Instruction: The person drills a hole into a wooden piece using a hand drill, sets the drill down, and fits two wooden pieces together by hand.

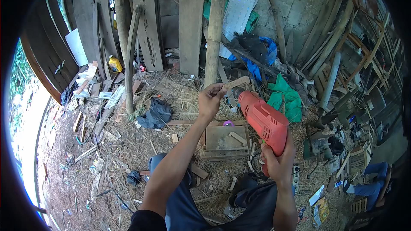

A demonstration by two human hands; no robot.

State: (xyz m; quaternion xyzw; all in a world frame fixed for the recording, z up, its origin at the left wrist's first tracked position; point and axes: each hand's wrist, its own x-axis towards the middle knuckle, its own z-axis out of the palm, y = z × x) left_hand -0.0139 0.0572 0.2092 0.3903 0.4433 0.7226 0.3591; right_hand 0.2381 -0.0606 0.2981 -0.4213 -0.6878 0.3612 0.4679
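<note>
My left hand (pixel 209 103) is closed, pinching one end of a small flat strip of wood (pixel 237 82) between thumb and fingers. My right hand (pixel 279 162) wraps round the handle of a red power drill (pixel 264 119). The drill's dark chuck points up and left at the underside of the strip. Whether a bit touches the wood I cannot make out. Below both hands stands a low wooden block (pixel 224 139), with a short pale wood piece (pixel 237 138) on top and a purple round object (pixel 228 123) at its back edge.
Straw and wood scraps litter the ground. A wooden post (pixel 214 30) rises just beyond my hands. Dark cloth (pixel 155 113) lies left, green plastic sheet (pixel 285 96) right. A yellow bottle (pixel 115 64) stands by the plank wall. Another person's legs (pixel 374 184) show at far right.
</note>
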